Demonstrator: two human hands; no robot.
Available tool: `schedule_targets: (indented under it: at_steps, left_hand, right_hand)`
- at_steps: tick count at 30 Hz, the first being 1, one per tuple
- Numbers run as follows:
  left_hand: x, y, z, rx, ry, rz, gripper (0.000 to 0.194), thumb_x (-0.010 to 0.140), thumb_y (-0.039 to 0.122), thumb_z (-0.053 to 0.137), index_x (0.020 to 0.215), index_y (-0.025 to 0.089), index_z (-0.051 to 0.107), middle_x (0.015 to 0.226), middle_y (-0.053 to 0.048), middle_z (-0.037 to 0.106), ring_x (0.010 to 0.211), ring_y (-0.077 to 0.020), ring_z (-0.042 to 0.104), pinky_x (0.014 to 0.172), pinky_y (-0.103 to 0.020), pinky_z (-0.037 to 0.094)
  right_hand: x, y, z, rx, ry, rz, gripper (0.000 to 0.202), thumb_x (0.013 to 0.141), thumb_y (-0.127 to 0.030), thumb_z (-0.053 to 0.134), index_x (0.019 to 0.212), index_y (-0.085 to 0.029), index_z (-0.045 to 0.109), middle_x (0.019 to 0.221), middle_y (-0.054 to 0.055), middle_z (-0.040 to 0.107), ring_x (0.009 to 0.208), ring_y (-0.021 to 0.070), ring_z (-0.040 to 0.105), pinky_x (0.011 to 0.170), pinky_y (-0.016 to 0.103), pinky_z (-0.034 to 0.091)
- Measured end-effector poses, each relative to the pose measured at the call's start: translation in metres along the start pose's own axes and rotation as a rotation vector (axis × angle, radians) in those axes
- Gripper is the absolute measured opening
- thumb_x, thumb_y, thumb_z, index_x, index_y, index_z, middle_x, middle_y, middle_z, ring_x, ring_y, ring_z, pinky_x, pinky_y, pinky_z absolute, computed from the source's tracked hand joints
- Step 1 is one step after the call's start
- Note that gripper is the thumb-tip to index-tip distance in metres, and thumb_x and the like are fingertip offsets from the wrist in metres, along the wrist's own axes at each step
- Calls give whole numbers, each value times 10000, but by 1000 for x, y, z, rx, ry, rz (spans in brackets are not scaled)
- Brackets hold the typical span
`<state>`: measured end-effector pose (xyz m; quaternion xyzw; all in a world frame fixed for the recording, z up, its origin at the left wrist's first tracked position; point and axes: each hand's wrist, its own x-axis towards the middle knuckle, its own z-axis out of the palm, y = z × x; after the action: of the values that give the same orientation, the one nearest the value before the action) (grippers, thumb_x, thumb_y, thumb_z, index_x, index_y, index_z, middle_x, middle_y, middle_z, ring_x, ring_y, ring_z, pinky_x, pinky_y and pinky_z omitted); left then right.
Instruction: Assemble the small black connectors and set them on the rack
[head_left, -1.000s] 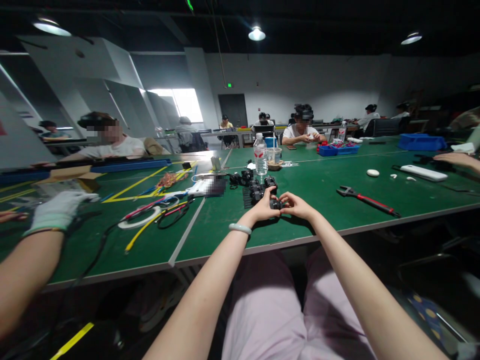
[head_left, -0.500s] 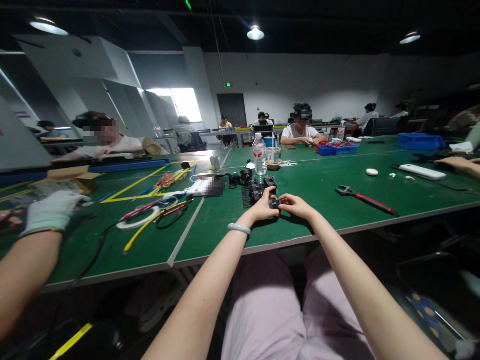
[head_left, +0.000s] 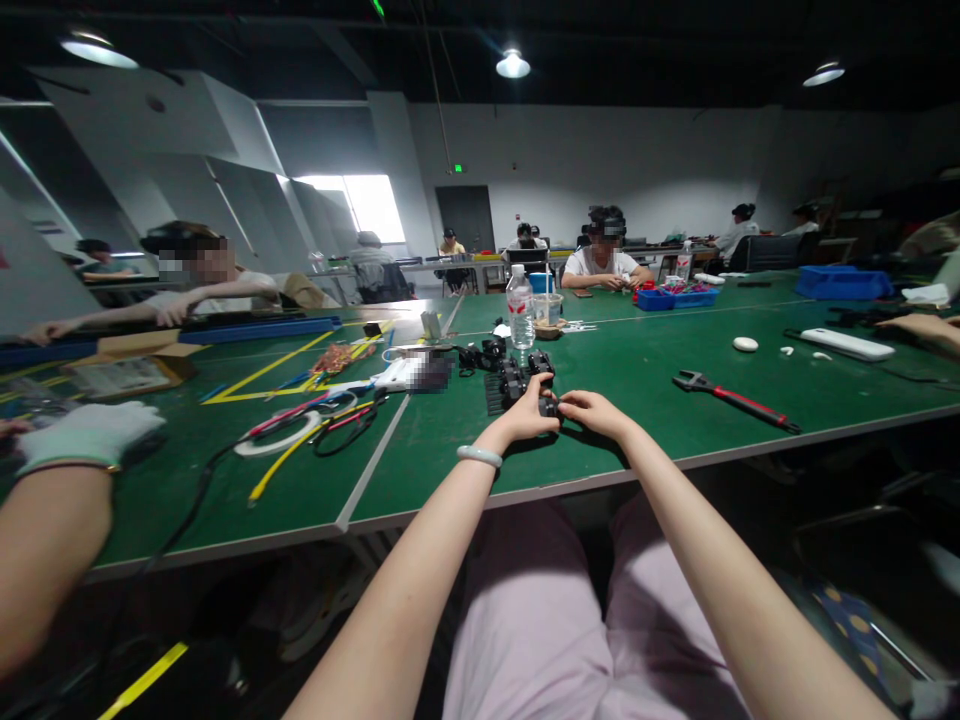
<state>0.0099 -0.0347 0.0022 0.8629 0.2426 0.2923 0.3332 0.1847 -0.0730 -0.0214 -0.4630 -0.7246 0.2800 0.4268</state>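
Note:
My left hand (head_left: 527, 412), with a pale bangle at the wrist, is wrapped round a small black part (head_left: 549, 407) just above the green table near its front edge. My right hand (head_left: 589, 411) has its fingers pinched together at the right side of that part; whether they grip anything is too small to tell. Right behind my left hand lie several black parts (head_left: 513, 378), partly hidden by the fingers. A clear water bottle (head_left: 520, 308) with a red-and-white label stands beyond them.
On the green table (head_left: 450, 450), an adjustable wrench (head_left: 739, 400) with red handles lies right, near a white case (head_left: 745, 344). Cables (head_left: 281, 465) and a white ring spread left. A co-worker's gloved hand (head_left: 90, 435) is at far left, by an open cardboard box (head_left: 131, 370).
The co-worker's gloved hand has moved left, away from the box. The person at the back left has stretched an arm out. My own hands have hardly moved.

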Motion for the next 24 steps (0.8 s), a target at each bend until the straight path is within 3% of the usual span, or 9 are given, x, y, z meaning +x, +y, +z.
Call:
schedule_targets:
  at_steps: [14, 20, 24]
  left_hand:
    - [0, 1, 0, -2, 8, -25, 823, 535, 115, 619, 1243, 219, 213, 979, -34, 415, 848, -143, 491, 726, -292, 443]
    - [1, -2, 0, -11, 5, -28, 837, 539, 119, 633, 1251, 210, 202, 998, -48, 419, 867, -158, 495, 750, -317, 438]
    - [1, -3, 0, -14, 7, -13, 839, 546, 134, 649, 1253, 204, 202, 1001, -55, 419, 908, -175, 491, 770, -324, 432]
  right_hand:
    - [2, 7, 1, 47, 36, 40, 371, 716, -455, 529, 913, -144, 572, 831, 46, 607, 736, 148, 537, 681, 275, 407]
    - [2, 8, 1, 323, -30, -22, 422, 615, -327, 655, 968, -188, 472, 821, -3, 522, 683, 106, 499, 625, 233, 396]
    - [2, 8, 0, 380, -60, -17, 459, 552, -246, 690, 949, -204, 464, 804, -26, 469, 653, 87, 475, 625, 226, 392]
